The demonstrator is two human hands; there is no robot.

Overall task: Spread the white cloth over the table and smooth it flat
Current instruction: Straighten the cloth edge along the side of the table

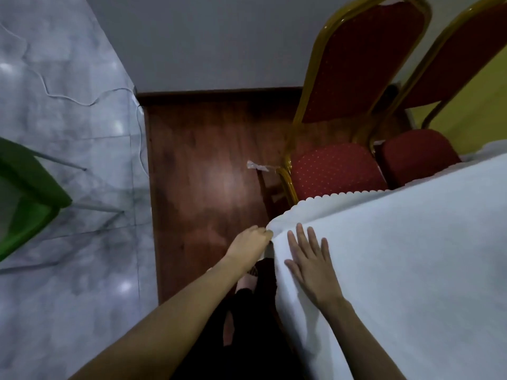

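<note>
The white cloth (pixel 411 256) covers the table on the right side of the view, and its scalloped edge hangs over the far side. My left hand (pixel 251 242) pinches the cloth's corner just off the table's near-left corner. Beside that corner, my right hand (pixel 311 259) lies flat on the cloth with its fingers spread. The table itself is hidden under the cloth.
Two red chairs with gold frames (pixel 337 165) stand against the far side of the table. A dark wooden floor strip (pixel 203 182) runs ahead, with grey marble floor (pixel 68 133) to the left. A green chair (pixel 24 193) stands at the left edge. My feet show below the table corner.
</note>
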